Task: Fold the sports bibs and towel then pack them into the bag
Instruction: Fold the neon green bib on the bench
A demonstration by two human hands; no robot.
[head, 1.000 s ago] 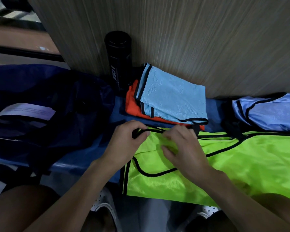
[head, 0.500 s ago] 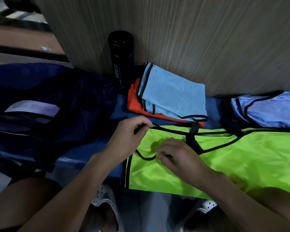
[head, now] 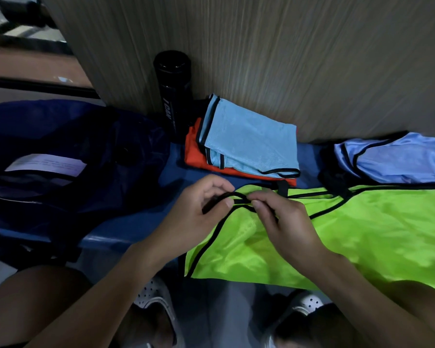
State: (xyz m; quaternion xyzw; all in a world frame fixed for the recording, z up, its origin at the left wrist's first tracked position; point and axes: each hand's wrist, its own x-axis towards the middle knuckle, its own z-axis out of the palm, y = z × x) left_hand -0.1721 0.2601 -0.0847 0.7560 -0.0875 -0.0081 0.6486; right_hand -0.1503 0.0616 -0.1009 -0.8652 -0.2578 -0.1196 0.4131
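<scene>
A neon green bib (head: 337, 234) with black trim lies spread across the blue bench (head: 136, 219) in front of me. My left hand (head: 199, 217) pinches the black trim at the bib's top left corner. Right beside it, my right hand (head: 284, 222) pinches the same trim, thumbs nearly touching. Behind them a folded light blue bib (head: 251, 139) lies on a folded orange bib (head: 196, 156). A periwinkle bib (head: 399, 159) lies unfolded at the far right. The dark navy bag (head: 60, 156) sits open on the left.
A black bottle (head: 173, 94) stands against the wooden wall panel (head: 286, 59) behind the folded stack. A white label (head: 45, 164) shows inside the bag. My knees and white perforated shoes (head: 153, 297) are below the bench edge.
My right hand rose from the bib's flat surface to the top edge and now pinches the black trim beside my left hand. The corner is lifted slightly.
</scene>
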